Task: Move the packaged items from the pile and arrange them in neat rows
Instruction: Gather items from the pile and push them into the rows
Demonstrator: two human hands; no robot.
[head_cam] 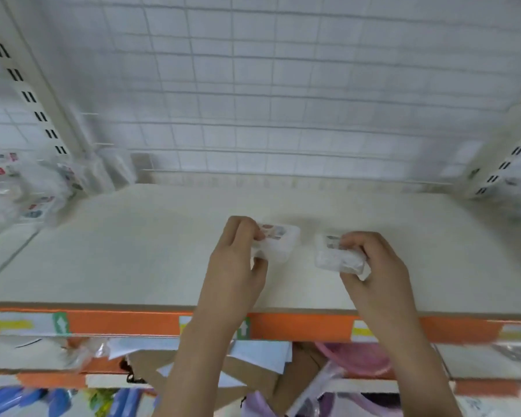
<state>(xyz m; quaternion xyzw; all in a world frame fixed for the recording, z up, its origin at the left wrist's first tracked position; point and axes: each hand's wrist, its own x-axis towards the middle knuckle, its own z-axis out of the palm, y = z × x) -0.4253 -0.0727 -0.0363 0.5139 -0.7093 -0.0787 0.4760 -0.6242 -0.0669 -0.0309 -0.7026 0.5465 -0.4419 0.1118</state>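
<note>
Since each packet looks small, light and crinkly in clear wrap, a pinch across its short edges should hold it. The left hand (pixel 238 254) pinches one packet (pixel 278 243) and the right hand (pixel 373 263) pinches another packet (pixel 339 258), both low over the shelf (pixel 133 251); the pile (pixel 27 188) lies at nine o'clock.

No readable text anywhere. White upward arrows on green tags (pixel 60 322) along orange shelf edge strip (pixel 127 325). Printed labels on clear plastic packets (pixel 278 242) too blurred to read.
</note>
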